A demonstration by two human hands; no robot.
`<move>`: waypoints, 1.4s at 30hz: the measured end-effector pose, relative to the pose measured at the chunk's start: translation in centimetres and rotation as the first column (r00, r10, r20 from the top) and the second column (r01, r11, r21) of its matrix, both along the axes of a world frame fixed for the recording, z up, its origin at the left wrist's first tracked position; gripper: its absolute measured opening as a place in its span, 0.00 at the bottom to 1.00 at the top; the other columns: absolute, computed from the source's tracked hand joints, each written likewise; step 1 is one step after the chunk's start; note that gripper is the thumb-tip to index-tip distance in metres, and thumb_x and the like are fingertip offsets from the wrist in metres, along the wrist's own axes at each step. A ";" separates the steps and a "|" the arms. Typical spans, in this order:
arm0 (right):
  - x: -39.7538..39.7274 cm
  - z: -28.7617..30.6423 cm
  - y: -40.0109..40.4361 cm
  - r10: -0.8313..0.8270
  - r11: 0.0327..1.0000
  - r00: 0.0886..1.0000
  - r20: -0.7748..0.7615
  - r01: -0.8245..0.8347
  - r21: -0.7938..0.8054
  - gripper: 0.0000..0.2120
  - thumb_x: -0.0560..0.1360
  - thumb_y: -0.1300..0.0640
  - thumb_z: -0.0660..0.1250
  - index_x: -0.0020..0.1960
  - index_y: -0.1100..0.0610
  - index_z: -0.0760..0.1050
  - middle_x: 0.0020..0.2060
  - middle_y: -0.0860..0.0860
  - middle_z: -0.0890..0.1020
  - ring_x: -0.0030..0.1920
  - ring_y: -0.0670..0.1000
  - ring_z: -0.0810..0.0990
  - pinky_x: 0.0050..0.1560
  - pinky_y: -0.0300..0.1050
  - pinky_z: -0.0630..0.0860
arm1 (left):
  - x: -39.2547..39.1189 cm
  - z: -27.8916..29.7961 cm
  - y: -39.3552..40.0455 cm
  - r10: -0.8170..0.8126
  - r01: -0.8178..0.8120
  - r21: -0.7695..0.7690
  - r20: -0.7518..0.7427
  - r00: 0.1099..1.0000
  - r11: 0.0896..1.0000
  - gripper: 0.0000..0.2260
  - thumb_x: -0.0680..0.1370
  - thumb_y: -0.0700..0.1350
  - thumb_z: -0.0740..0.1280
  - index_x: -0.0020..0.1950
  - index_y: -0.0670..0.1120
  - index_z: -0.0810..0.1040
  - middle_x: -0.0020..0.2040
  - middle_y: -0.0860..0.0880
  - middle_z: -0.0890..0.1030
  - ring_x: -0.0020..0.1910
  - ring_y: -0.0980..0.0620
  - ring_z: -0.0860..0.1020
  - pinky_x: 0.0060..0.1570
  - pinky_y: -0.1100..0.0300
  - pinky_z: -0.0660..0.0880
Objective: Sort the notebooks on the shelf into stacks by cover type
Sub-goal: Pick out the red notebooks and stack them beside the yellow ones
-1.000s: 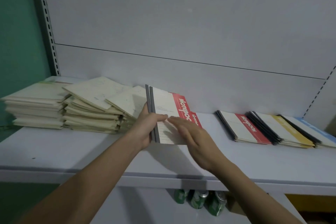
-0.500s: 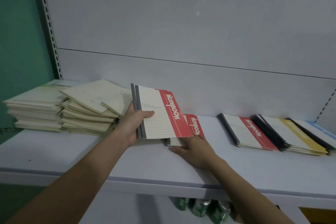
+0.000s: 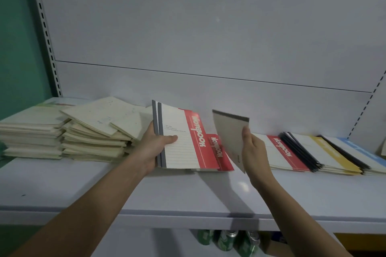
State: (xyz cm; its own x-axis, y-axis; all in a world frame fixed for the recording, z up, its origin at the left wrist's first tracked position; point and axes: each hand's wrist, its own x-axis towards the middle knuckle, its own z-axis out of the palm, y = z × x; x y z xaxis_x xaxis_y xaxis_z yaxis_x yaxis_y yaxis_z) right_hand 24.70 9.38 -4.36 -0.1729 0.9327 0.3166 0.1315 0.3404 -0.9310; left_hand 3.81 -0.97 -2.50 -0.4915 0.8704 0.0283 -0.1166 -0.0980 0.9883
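The likeliest slip is nearest the viewer: the right hand [image 3: 253, 152] pinches a plain grey-backed notebook [image 3: 230, 137] by its lower right edge only, thumb on the near face and fingers behind, and the book is lifted clear of the shelf [image 3: 188, 194] and tilted up on a corner, so a loose pinch could let it swing or drop onto the red notebook lying flat [image 3: 219, 153] just below it at 6 o'clock. That forearm comes in from 5 o'clock, wrist bent back, palm turned toward the left. The left hand [image 3: 155, 146] carries a second risk: it grips a pair of red-banded notebooks [image 3: 179, 140] at their dark spines, thumb laid across the lined cover, fingers hidden underneath, and the two could slide apart and fan, since only that spine side is held; whether their low edge rests on the shelf I cannot tell. Its forearm enters from 7 o'clock. Farther off, at 9 o'clock of the left hand, the cream stacks [image 3: 62, 133] sit unevenly, top books skewed, and a nudge from that hand's knuckles might topple them. At 3 o'clock of the right hand lie the sorted red [image 3: 286, 152], yellow [image 3: 332, 155] and blue [image 3: 363, 152] piles, overlapping, where a careless placement could mix cover types.
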 end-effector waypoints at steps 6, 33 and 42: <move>-0.9 0.1 -5.1 0.048 0.917 0.965 0.260 -0.145 0.371 0.20 0.82 0.41 0.51 0.60 0.48 0.78 0.53 0.45 0.83 0.51 0.46 0.80 0.50 0.42 0.77 | 3.5 -0.7 0.6 -0.053 0.053 0.009 0.070 0.996 0.999 0.10 0.80 0.46 0.67 0.61 0.52 0.74 0.53 0.46 0.84 0.51 0.46 0.83 0.48 0.49 0.81; 8.2 -3.9 -1.2 0.011 0.918 0.998 -0.062 -0.034 -0.394 0.20 0.79 0.56 0.66 0.70 0.52 0.67 0.55 0.52 0.81 0.49 0.51 0.84 0.47 0.48 0.83 | 10.6 -3.6 5.1 -0.331 0.348 -0.033 0.234 0.914 0.937 0.15 0.80 0.40 0.59 0.67 0.44 0.72 0.59 0.43 0.82 0.58 0.42 0.80 0.52 0.49 0.79; 14.9 -4.3 8.0 -0.096 0.958 0.995 0.004 0.093 -0.271 0.14 0.80 0.59 0.62 0.64 0.51 0.70 0.50 0.46 0.82 0.46 0.45 0.84 0.40 0.39 0.80 | 18.4 -5.7 13.8 -0.132 0.141 -0.046 0.161 0.978 0.989 0.17 0.77 0.33 0.66 0.66 0.43 0.73 0.57 0.46 0.83 0.52 0.49 0.83 0.47 0.58 0.78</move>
